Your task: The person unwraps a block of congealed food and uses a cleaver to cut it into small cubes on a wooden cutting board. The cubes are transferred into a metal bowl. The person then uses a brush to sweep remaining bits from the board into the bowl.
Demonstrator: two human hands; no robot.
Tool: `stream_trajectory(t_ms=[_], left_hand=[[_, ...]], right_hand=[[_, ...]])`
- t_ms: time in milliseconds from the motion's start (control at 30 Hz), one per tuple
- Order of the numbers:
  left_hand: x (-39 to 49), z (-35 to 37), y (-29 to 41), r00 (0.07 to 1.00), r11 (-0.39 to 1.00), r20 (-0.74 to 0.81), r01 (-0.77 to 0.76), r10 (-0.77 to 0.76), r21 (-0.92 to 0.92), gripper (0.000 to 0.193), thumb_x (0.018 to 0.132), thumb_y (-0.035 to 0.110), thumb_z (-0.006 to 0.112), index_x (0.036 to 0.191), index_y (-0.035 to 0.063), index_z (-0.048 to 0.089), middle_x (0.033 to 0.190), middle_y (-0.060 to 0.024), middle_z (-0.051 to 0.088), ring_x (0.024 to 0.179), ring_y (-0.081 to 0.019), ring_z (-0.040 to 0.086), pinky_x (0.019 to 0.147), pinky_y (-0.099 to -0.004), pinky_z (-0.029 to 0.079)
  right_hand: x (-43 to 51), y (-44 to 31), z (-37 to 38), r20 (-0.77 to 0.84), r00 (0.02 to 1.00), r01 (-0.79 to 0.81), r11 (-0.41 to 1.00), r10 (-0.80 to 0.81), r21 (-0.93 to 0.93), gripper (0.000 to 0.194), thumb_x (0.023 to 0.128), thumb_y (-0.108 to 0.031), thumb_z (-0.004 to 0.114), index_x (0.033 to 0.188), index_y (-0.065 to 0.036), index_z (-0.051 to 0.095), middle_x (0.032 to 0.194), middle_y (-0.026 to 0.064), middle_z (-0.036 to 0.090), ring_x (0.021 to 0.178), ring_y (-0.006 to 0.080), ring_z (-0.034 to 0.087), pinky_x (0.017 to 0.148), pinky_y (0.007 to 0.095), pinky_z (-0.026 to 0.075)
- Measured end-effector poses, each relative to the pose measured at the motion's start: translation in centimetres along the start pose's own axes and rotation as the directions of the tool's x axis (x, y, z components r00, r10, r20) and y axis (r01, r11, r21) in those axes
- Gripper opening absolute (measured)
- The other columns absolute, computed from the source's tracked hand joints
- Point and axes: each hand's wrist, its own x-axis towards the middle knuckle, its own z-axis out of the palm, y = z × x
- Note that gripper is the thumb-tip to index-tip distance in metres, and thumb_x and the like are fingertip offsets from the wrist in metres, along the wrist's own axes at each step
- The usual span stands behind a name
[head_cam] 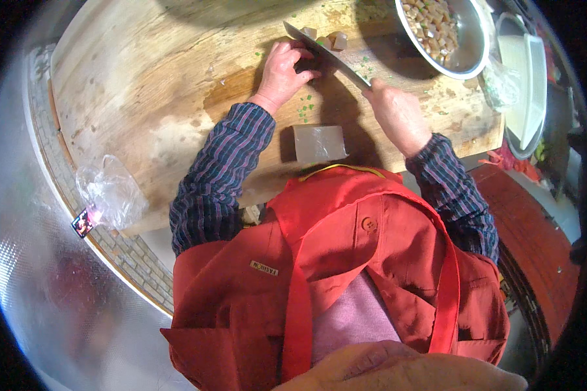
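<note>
My right hand (396, 112) grips the handle of a kitchen knife (340, 63), its blade angled up and to the left over the wooden board. Close to the blade's left side is my left hand (284, 71), fingers curled and thumb apart; what lies beneath those fingers is hidden. Several brownish, jelly-like cubes (339, 40) sit just beyond the blade. Nearer my body rests a larger translucent grey-brown jelly-like block (320, 142). Chopped green bits (303, 108) are scattered between the block and my hands.
The wooden board (166, 93) spans the work area. At its far right stands a metal bowl (472, 36) holding many small cubes (428, 27). Beside it are a clear plastic bag (503, 88) and a white plastic container (533, 88). Another clear bag (112, 190) lies at the left edge.
</note>
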Motion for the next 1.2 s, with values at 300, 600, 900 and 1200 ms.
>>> stream_trajectory(t_ms=[300,600,900,1200], left_hand=[[-0.2,-0.5,0.1,0.999,0.993,-0.053,-0.01,0.003,-0.121,0.038,0.056,0.016,0.086,0.085,0.0057,0.066,0.096,-0.0078,0.061,0.095,-0.0285,0.057,0.085,-0.0387,0.048],[-1.7,-1.1,-0.1,1.0,1.0,-0.01,-0.025,0.026,0.014,0.034,0.059,0.018,0.084,0.087,0.0059,0.068,0.096,-0.0082,0.062,0.091,-0.0291,0.056,0.083,-0.0387,0.048],[-2.0,-1.6,0.2,0.997,0.993,-0.066,0.032,-0.039,-0.115,0.035,0.062,0.015,0.084,0.09,0.0043,0.067,0.099,-0.008,0.063,0.096,-0.0285,0.057,0.085,-0.0366,0.048],[-3.2,-2.4,-0.3,0.998,0.998,-0.04,-0.038,0.04,0.048,0.021,0.068,0.01,0.075,0.087,0.0046,0.069,0.092,-0.0089,0.062,0.089,-0.0286,0.058,0.081,-0.037,0.05]], right_hand=[[1.2,2.4,3.8,-0.047,0.977,-0.188,0.945,0.207,0.268,0.022,0.092,-0.025,0.057,0.091,-0.004,0.059,0.067,0.022,0.061,0.066,0.0406,0.062,0.057,0.0495,0.047],[-0.4,-0.3,0.3,0.082,0.996,-0.046,0.999,0.047,-0.01,0.014,0.09,-0.019,0.054,0.091,-0.006,0.06,0.071,0.0169,0.063,0.068,0.0359,0.064,0.06,0.0459,0.05],[1.0,2.0,3.9,-0.055,0.993,-0.085,0.96,0.103,0.267,0.025,0.092,-0.026,0.057,0.093,-0.001,0.06,0.068,0.0216,0.062,0.067,0.0394,0.063,0.058,0.0489,0.047],[-0.3,-0.6,1.5,0.046,0.999,-0.015,1.0,0.015,-0.015,0.018,0.09,-0.025,0.057,0.084,-0.008,0.057,0.066,0.0168,0.062,0.065,0.0372,0.064,0.058,0.0465,0.05]])
